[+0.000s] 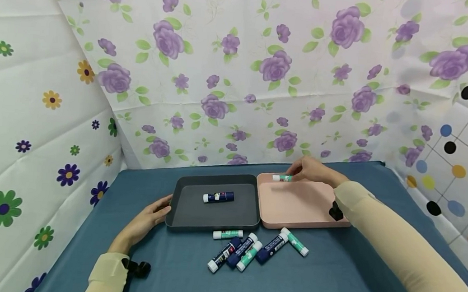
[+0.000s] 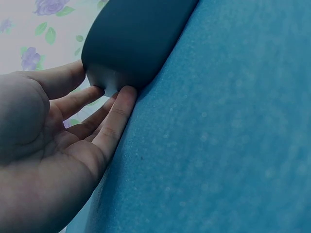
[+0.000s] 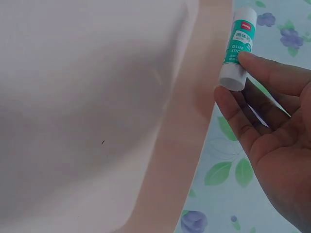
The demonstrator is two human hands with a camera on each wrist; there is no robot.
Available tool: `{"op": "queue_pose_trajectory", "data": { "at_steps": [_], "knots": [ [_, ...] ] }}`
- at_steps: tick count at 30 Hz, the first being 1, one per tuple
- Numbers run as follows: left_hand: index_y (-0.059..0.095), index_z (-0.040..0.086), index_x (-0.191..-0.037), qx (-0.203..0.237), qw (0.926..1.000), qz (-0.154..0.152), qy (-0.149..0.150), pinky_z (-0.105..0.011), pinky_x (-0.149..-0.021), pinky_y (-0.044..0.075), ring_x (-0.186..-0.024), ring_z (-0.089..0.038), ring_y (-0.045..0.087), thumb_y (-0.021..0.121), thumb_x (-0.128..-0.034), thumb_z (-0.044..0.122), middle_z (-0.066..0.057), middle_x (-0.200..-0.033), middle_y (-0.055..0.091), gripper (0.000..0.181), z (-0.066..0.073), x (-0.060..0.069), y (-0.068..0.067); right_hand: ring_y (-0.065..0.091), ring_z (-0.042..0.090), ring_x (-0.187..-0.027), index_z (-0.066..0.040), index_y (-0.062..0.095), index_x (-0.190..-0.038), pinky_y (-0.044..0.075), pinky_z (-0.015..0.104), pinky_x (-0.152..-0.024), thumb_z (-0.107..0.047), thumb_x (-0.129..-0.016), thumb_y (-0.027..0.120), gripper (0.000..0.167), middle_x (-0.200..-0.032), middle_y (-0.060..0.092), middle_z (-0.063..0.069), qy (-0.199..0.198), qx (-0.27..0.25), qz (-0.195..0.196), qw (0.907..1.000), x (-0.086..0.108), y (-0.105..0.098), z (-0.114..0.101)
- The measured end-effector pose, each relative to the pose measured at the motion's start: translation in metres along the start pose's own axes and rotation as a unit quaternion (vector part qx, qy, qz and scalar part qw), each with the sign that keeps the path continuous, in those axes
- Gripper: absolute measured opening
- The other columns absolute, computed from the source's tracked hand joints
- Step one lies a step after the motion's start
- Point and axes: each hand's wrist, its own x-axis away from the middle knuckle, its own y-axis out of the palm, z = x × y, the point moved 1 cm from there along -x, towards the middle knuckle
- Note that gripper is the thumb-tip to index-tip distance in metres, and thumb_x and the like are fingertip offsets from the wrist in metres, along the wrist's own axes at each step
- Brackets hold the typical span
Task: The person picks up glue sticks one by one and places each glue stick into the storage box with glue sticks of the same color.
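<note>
My right hand (image 1: 311,169) pinches a green-and-white glue stick (image 3: 239,46) between thumb and fingers. It holds the stick over the far left part of the pink tray (image 1: 299,224). At the left side of the dark grey tray (image 1: 184,221), my left hand (image 1: 147,219) rests its fingers against the tray's corner, as the left wrist view shows. Inside the grey tray lies a navy glue stick (image 1: 218,197) with a white end.
In front of the trays lie several glue sticks, among them a green one (image 1: 228,234), a navy one (image 1: 271,247) and a green one at the right (image 1: 294,242). A blue cloth (image 1: 191,283) covers the table. Flowered sheets (image 1: 223,73) stand behind it.
</note>
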Motion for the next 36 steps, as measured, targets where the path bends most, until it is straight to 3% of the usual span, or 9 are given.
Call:
{"op": "queue_pose_trajectory", "data": {
  "at_steps": [11, 25, 36],
  "knots": [
    [0.018, 0.012, -0.168, 0.005, 1.0000, -0.006, 0.006, -0.061, -0.125, 0.020, -0.155, -0.039, 0.024, 0.047, -0.1136, 0.031, -0.019, -0.168, 0.024, 0.064, 0.000, 0.001, 0.001, 0.071, 0.023, -0.088, 0.004, 0.080, -0.109, 0.060, 0.031, -0.075, 0.003, -0.090, 0.078, 0.019, -0.101, 0.077, 0.016, -0.005, 0.024, 0.010, 0.9996, -0.006, 0.002, 0.014],
    [0.018, 0.013, -0.168, 0.003, 0.9999, -0.011, 0.006, -0.062, -0.125, 0.019, -0.155, -0.041, 0.021, 0.048, -0.1133, 0.032, -0.021, -0.169, 0.022, 0.065, 0.003, 0.001, 0.000, 0.073, 0.029, -0.091, 0.004, 0.081, -0.105, 0.061, 0.033, -0.075, 0.007, -0.090, 0.077, 0.016, -0.099, 0.078, 0.017, -0.028, 0.039, -0.008, 0.9988, -0.006, 0.009, 0.016],
    [0.016, 0.012, -0.169, -0.004, 0.9999, -0.013, 0.006, -0.061, -0.125, 0.021, -0.155, -0.040, 0.023, 0.047, -0.1137, 0.032, -0.021, -0.168, 0.023, 0.066, 0.001, 0.000, -0.001, 0.069, 0.012, -0.079, 0.001, 0.083, -0.098, 0.058, 0.028, -0.069, 0.009, -0.084, 0.077, 0.017, -0.090, 0.078, 0.009, -0.065, 0.073, -0.024, 0.9949, -0.008, 0.011, 0.020]
  ]
}}
